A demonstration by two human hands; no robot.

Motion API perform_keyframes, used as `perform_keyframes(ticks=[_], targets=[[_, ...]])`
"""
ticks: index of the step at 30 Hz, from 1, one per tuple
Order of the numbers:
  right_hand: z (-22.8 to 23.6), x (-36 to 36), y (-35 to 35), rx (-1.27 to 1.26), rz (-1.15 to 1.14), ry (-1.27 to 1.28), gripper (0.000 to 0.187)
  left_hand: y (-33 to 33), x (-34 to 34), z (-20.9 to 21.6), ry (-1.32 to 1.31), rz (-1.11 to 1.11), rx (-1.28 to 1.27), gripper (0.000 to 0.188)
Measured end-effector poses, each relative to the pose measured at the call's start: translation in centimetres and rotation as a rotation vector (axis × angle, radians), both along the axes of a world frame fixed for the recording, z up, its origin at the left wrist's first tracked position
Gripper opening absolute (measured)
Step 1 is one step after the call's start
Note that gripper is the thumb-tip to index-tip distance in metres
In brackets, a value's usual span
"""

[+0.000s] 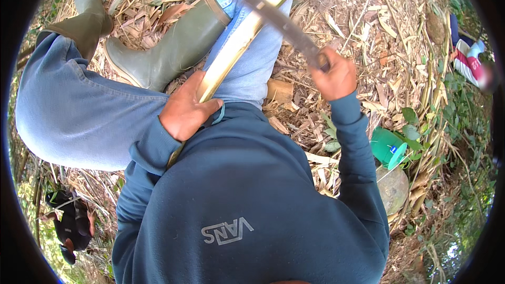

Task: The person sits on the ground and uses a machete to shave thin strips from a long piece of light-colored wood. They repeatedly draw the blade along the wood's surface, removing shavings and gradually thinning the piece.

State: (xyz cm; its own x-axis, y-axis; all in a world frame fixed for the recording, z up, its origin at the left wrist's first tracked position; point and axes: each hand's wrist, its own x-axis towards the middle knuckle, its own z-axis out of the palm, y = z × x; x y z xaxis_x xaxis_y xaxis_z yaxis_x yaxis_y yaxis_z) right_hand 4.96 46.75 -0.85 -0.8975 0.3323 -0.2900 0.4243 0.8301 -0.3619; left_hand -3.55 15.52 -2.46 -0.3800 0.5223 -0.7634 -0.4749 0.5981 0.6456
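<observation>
Yellowish slender strip [236, 46] in left hand [184, 108], dark blade [288, 31] in right hand [335, 75]

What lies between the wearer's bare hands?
In the head view, left to right: a long pale wooden strip, faded blue denim leg, short tan wood block and brown wood chips.
</observation>
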Motion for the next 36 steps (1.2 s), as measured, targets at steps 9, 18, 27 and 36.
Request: perform_keyframes(ticks=[9, 18, 27, 36], targets=[[-0.1, 0.2, 0.2, 0.036, 0.054, 0.005, 0.024, -0.1, 1.0, -1.0, 0.249, 0.003, 0.070, 0.047], [-1.2, -1.3, 3.2, 0.092, -0.060, -0.114, 0.022, 0.2, 0.3, -0.3, 0.127, -0.013, 0.003, 0.050], [-2.2, -2.3, 6.4, 0.090, -0.199, -0.130, 0.024, 0.1, 0.8, 0.0, 0.126, -0.035, -0.016, 0.045], [-3.7, -3.9, 10.1, 0.126, -0.213, -0.121, 0.036, 0.0, 1.6, -0.2, 0.269, -0.071, -0.047, 0.045]])
